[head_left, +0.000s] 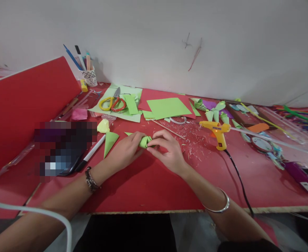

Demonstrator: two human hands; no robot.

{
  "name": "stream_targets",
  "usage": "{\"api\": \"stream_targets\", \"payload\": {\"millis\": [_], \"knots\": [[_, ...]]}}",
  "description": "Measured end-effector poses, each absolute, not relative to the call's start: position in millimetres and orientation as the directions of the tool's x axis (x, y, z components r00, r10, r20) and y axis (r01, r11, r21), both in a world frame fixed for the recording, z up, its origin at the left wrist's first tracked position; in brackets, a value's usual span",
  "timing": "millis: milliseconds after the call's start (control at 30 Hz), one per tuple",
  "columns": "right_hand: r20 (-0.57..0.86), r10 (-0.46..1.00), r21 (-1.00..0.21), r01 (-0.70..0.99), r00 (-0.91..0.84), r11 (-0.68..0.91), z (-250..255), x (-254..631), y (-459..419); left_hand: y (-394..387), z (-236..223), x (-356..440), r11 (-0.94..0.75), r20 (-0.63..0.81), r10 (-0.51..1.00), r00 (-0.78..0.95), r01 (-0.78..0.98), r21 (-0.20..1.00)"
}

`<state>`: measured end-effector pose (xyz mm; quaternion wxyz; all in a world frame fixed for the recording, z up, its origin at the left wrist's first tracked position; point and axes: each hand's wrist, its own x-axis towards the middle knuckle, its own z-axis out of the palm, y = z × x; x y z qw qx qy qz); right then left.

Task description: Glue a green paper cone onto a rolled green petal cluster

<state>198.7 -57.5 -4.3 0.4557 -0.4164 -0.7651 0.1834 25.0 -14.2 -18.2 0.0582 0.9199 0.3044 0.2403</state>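
Both hands meet over the middle of the red table, holding a small rolled piece of green paper (145, 141). My left hand (126, 150) grips its left side with the fingers closed round it. On the other side, my right hand (169, 149) pinches the roll between thumb and fingertips. Beside my left hand lies a flat green paper wedge (110, 142). A thin green tip (128, 133) shows just behind that hand; the rest of it is hidden.
A yellow glue gun (218, 133) with a black cord lies to the right, near green paper cones (213, 113). Behind are scissors (113, 104) and green sheets (168, 107). A marker (93, 151) and a phone (68, 164) lie left, below a red board (30, 108).
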Motion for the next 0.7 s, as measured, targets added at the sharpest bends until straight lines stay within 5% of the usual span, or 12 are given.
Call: {"api": "stream_targets", "payload": {"millis": [300,700], "knots": [[0.568,0.785,-0.613,0.51,-0.246,0.603,-3.9,197.7,-57.8,-18.4,-14.2,26.9,-0.801,0.475,0.579,0.663,0.571,0.18],[0.456,0.882,-0.813,0.35,-0.116,0.466,-2.9,196.7,-56.5,-20.3,-16.7,28.3,-0.747,0.338,0.665,0.666,0.606,0.273]]}}
